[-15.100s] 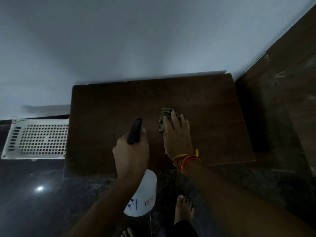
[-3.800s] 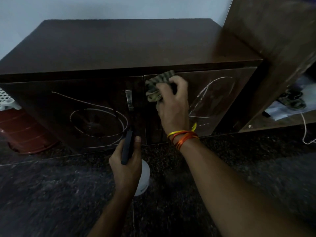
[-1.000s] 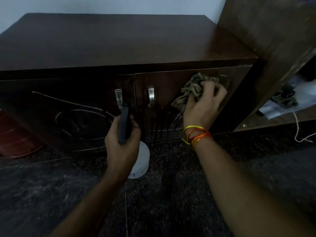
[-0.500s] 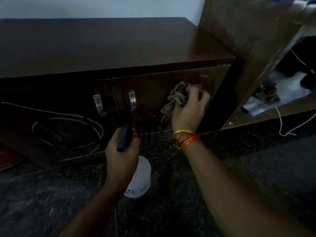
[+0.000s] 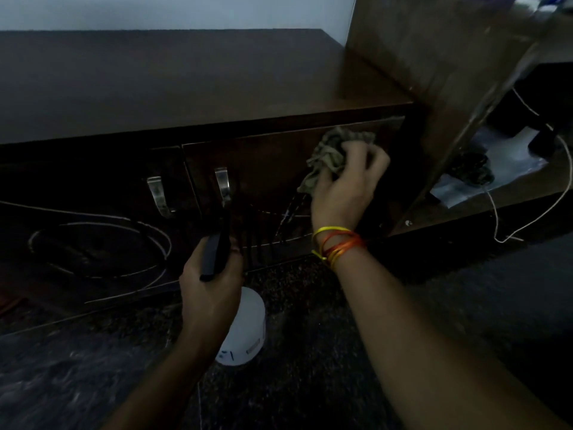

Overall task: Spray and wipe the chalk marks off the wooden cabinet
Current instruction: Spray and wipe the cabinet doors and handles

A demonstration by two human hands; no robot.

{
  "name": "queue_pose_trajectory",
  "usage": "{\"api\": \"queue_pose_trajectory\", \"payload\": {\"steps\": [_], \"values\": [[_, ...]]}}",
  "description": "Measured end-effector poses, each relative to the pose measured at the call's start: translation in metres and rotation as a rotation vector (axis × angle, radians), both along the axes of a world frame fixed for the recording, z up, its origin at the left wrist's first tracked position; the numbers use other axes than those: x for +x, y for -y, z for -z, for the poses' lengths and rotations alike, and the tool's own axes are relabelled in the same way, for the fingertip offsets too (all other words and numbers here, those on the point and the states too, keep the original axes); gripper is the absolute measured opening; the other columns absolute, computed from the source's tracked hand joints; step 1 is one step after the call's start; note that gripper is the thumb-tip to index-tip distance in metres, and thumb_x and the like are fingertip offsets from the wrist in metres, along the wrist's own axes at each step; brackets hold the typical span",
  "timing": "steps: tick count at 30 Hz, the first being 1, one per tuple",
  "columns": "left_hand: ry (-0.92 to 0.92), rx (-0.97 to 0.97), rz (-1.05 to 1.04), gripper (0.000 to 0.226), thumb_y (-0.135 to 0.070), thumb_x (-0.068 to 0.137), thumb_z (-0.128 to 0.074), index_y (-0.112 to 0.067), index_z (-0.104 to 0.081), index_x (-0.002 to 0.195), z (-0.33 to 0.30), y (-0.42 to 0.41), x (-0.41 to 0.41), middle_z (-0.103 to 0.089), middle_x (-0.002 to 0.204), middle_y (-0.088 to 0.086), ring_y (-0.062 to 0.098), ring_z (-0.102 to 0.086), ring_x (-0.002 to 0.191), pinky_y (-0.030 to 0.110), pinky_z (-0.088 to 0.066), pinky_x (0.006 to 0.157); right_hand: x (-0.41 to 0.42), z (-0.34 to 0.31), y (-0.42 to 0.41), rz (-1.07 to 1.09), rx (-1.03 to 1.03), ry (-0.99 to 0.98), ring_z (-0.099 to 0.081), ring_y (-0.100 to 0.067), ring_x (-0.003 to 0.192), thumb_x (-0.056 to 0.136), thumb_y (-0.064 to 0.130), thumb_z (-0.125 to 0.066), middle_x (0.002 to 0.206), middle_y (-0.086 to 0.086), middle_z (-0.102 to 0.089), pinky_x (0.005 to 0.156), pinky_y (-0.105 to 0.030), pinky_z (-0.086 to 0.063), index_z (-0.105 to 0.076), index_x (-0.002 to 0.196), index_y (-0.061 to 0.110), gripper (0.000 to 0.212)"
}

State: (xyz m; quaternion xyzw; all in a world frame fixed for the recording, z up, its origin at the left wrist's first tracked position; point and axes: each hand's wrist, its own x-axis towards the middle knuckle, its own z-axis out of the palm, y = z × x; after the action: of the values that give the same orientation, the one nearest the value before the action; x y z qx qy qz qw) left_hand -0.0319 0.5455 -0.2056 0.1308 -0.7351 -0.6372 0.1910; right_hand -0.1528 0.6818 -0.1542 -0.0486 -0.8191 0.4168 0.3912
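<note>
Dark wooden cabinet point(image 5: 192, 88): on its right door the right hand point(image 5: 344, 187) bunches a cloth point(image 5: 328, 153), fingers curled. Before its doors, the left hand point(image 5: 210, 287) grips the spray bottle point(image 5: 245, 330).

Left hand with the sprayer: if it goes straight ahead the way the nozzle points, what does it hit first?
Most likely the cabinet's right door, near its handle. The left hand aims the spray bottle forward there; nothing shows between them, though depth is unclear.
</note>
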Motion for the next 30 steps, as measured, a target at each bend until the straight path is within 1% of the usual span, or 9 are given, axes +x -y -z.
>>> {"api": "queue_pose_trajectory", "payload": {"steps": [4, 7, 11, 14, 16, 19, 24, 27, 30], "values": [[0.003, 0.013, 0.020, 0.017, -0.010, 0.096, -0.055, -0.004, -0.054, 0.080, -0.002, -0.007, -0.003, -0.047, 0.071, 0.034, 0.023, -0.046, 0.055, 0.026, -0.039, 0.048, -0.005, -0.015, -0.011, -0.022, 0.107, -0.079, -0.053, -0.028, 0.106, 0.066, 0.001, -0.070, 0.118, -0.016, -0.047, 0.091, -0.030, -0.044, -0.060, 0.099, 0.009, 0.035], [-0.006, 0.023, 0.018, 0.016, -0.011, 0.096, -0.055, -0.008, -0.056, 0.081, -0.003, -0.008, -0.003, -0.048, 0.071, 0.034, 0.024, -0.047, 0.056, 0.025, -0.040, 0.048, -0.016, -0.014, -0.033, 0.061, -0.005, -0.087, -0.056, -0.029, 0.101, 0.069, -0.002, -0.061, 0.114, -0.019, -0.049, 0.087, -0.017, -0.038, -0.060, 0.099, 0.004, 0.030], [-0.009, 0.022, 0.020, 0.013, -0.012, 0.096, -0.055, -0.008, -0.057, 0.085, -0.002, -0.002, 0.001, -0.048, 0.071, 0.034, 0.028, -0.047, 0.057, 0.030, -0.041, 0.051, -0.018, -0.004, -0.044, 0.139, -0.092, -0.008, -0.055, -0.029, 0.096, 0.075, -0.002, -0.056, 0.112, -0.020, -0.049, 0.082, -0.013, -0.036, -0.058, 0.100, -0.001, 0.026], [-0.006, 0.010, 0.003, 0.012, -0.011, 0.097, -0.054, -0.007, -0.056, 0.085, 0.000, 0.002, 0.000, -0.047, 0.072, 0.034, 0.031, -0.047, 0.058, 0.035, -0.041, 0.052, -0.019, -0.014, -0.045, 0.166, -0.054, -0.089, -0.050, -0.017, 0.096, 0.073, -0.004, -0.056, 0.112, -0.021, -0.051, 0.078, 0.010, -0.023, -0.060, 0.099, -0.001, 0.027], [-0.016, 0.005, -0.002, 0.012, -0.011, 0.097, -0.054, -0.009, -0.056, 0.085, 0.000, 0.002, -0.003, -0.047, 0.072, 0.033, 0.031, -0.047, 0.058, 0.037, -0.042, 0.054, -0.021, -0.020, -0.045, 0.173, -0.062, -0.119, -0.051, -0.017, 0.098, 0.073, -0.002, -0.056, 0.112, -0.020, -0.052, 0.078, 0.012, -0.018, -0.060, 0.100, 0.001, 0.027], [-0.039, 0.013, -0.013, 0.013, -0.011, 0.097, -0.054, -0.013, -0.057, 0.084, -0.001, -0.002, -0.006, -0.048, 0.074, 0.032, 0.027, -0.047, 0.059, 0.039, -0.041, 0.053, -0.025, -0.003, -0.048, 0.212, -0.112, -0.066, -0.049, -0.020, 0.100, 0.075, -0.001, -0.055, 0.112, -0.020, -0.053, 0.079, 0.008, -0.022, -0.059, 0.104, 0.002, 0.029], [-0.064, 0.031, -0.029, 0.017, -0.019, 0.097, -0.055, -0.019, -0.057, 0.080, 0.012, -0.016, -0.005, -0.048, 0.070, 0.026, 0.029, -0.048, 0.059, 0.041, -0.042, 0.052, -0.028, 0.075, -0.047, 0.255, -0.307, 0.265, -0.054, -0.038, 0.106, 0.080, 0.003, -0.057, 0.112, -0.025, -0.056, 0.089, -0.031, -0.033, -0.058, 0.111, 0.001, 0.031], [-0.072, 0.055, -0.056, 0.015, -0.017, 0.097, -0.055, -0.018, -0.057, 0.082, 0.022, -0.021, -0.002, -0.046, 0.070, 0.028, 0.039, -0.047, 0.060, 0.040, -0.041, 0.051, -0.031, 0.111, -0.034, 0.286, -0.536, 0.393, -0.055, -0.038, 0.112, 0.085, 0.009, -0.055, 0.121, -0.022, -0.059, 0.095, -0.034, -0.037, -0.054, 0.124, 0.006, 0.039], [-0.064, 0.050, -0.057, 0.015, -0.016, 0.098, -0.054, -0.018, -0.057, 0.083, 0.031, -0.021, 0.002, -0.047, 0.072, 0.028, 0.043, -0.047, 0.065, 0.041, -0.040, 0.052, -0.032, 0.120, -0.017, 0.179, -0.783, 0.417, -0.051, -0.032, 0.121, 0.088, 0.007, -0.052, 0.134, -0.019, -0.052, 0.099, -0.027, -0.036, -0.038, 0.138, 0.007, 0.052]]}}
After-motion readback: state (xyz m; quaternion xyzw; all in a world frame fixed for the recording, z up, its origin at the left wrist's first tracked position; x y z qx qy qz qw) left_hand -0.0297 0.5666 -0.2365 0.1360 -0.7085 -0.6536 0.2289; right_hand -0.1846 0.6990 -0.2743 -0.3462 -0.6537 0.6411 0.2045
